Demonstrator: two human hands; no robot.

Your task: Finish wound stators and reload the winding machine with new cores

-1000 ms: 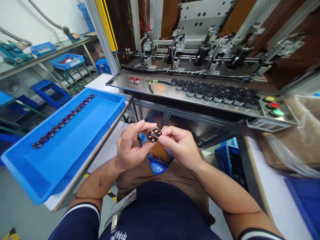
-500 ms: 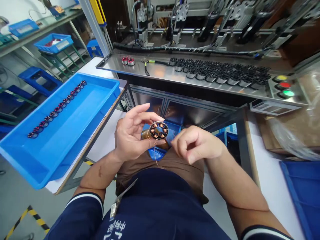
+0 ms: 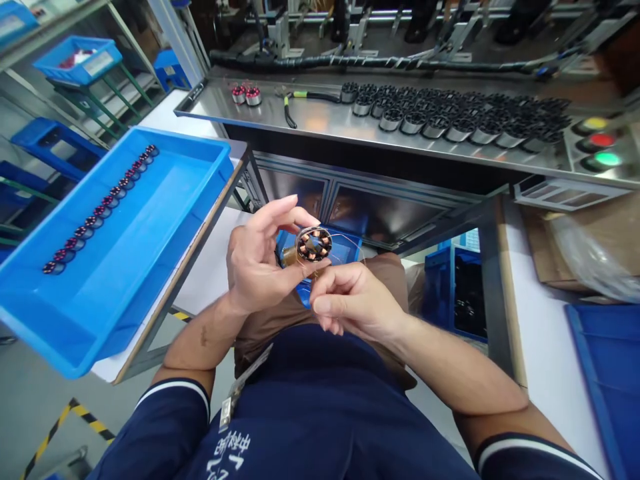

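Between the thumb and fingers of my left hand (image 3: pixel 263 257) is a round motor stator (image 3: pixel 314 245), its copper-wound face turned up toward me. Thin loose copper wires (image 3: pixel 350 238) trail from its edge, one looping out to the right. My right hand (image 3: pixel 357 297) is just below and right of the stator, thumb and forefinger pinched together on a wire end hanging from it. The very tips of those fingers are partly hidden. Under the hands, a blue bin (image 3: pixel 345 248) shows in part near my lap.
A blue tray (image 3: pixel 165 227) on the left holds a row of wound stators (image 3: pixel 103 212). On the metal ledge lie two red-topped stators (image 3: pixel 246 95), cutting pliers (image 3: pixel 300 100) and many black stators (image 3: pixel 450 120). Lit buttons (image 3: pixel 600 141) sit at its right end, above a cardboard box (image 3: pixel 595 247).
My right hand has moved left and in under the stator, closing on a wire. A wire now loops out to the right. The camera view has shifted slightly.
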